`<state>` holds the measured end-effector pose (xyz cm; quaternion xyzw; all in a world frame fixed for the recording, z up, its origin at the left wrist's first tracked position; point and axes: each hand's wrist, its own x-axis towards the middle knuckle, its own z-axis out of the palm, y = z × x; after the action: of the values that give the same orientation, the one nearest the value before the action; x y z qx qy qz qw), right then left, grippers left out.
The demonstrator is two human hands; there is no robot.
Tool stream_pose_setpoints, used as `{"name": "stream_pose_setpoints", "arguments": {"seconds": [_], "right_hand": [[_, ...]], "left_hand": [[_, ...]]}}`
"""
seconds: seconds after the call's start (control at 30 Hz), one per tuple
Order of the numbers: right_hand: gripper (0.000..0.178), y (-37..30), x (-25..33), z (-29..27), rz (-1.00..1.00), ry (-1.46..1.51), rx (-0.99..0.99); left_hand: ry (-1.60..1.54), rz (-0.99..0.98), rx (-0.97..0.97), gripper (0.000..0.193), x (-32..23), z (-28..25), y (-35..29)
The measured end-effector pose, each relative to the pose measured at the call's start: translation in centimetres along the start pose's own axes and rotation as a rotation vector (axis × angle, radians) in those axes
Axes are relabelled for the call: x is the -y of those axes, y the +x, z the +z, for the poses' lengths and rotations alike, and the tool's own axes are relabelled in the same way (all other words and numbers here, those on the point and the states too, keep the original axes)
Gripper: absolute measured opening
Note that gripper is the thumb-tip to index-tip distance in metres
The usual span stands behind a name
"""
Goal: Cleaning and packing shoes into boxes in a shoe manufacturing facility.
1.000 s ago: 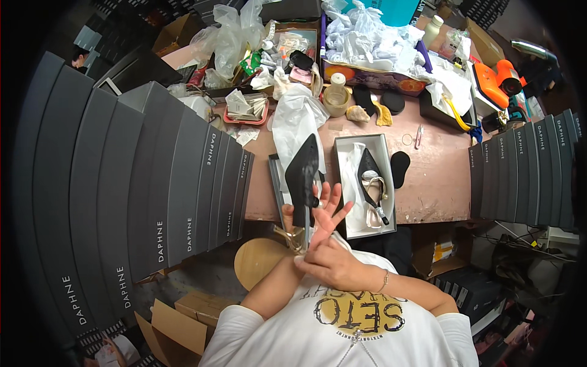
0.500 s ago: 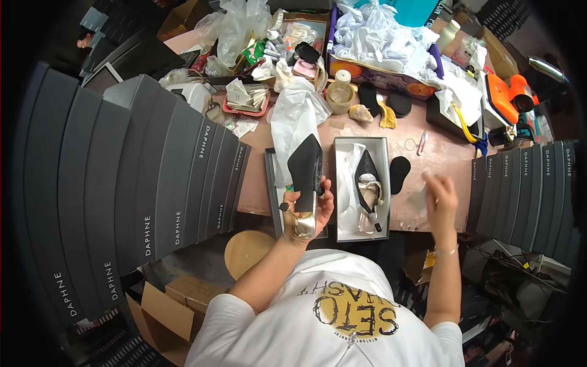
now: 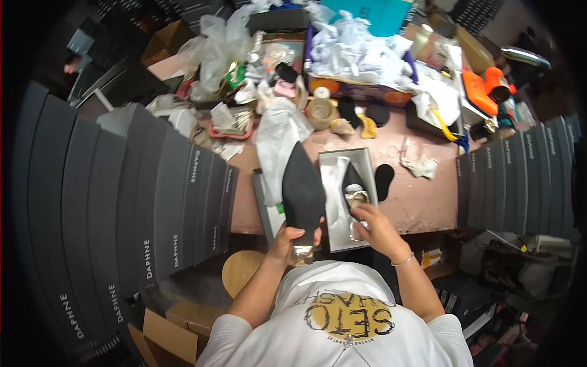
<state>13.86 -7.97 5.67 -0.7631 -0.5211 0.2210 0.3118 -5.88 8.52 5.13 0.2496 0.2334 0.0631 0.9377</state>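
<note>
A black pointed shoe (image 3: 302, 189) with a gold heel is in my left hand (image 3: 288, 240), its dark sole turned toward me. The fingers wrap round it near the heel end. A second black pointed shoe (image 3: 353, 178) lies in a grey shoebox (image 3: 370, 160) with white paper (image 3: 334, 183) beside it. Over that shoe's back part reaches my right hand (image 3: 380, 231), its thumb and fingers apart. Whether the fingertips touch the shoe cannot be made out. Behind the held shoe lie white tissue paper (image 3: 278, 131) and a grey box lid (image 3: 262, 196).
Tall stacks of grey shoeboxes (image 3: 131, 189) (image 3: 520, 171) flank the table. A black insole (image 3: 384, 181) and a crumpled white cloth (image 3: 420, 166) lie right of the open box. At the back stand a jar (image 3: 320, 113), a carton of crumpled paper (image 3: 361, 52) and an orange tool (image 3: 480, 93).
My right hand has moved left from the table's right side to the open box. A white cloth now lies where the table was bare. The held shoe's sole has turned more toward me.
</note>
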Motion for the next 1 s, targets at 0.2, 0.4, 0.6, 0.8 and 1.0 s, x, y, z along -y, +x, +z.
{"name": "stream_pose_setpoints", "arguments": {"seconds": [0.2,0.4,0.6,0.8,1.0], "right_hand": [[0.021,-2.1,-3.3,-2.2,0.277,0.041,0.003],[0.043,0.5,-9.8,-1.9,0.488,-0.038,-0.322],[0.059,5.0,-18.5,5.4,0.54,-0.125,-0.446],[0.051,13.6,-17.8,-1.9,0.152,-0.072,-0.589],[0.045,22.3,-24.9,-4.8,0.264,-0.461,-0.331]], "left_hand": [[0.119,0.098,-0.05,0.062,2.0,-3.0,-1.3],[0.186,0.043,-0.162,0.041,1.7,-0.4,-1.2],[0.214,-0.07,-0.104,0.038,2.6,1.5,2.8],[0.052,-0.011,-0.128,0.05,3.1,1.9,6.0],[0.008,-0.093,-0.127,0.055,2.5,3.3,8.5]]}}
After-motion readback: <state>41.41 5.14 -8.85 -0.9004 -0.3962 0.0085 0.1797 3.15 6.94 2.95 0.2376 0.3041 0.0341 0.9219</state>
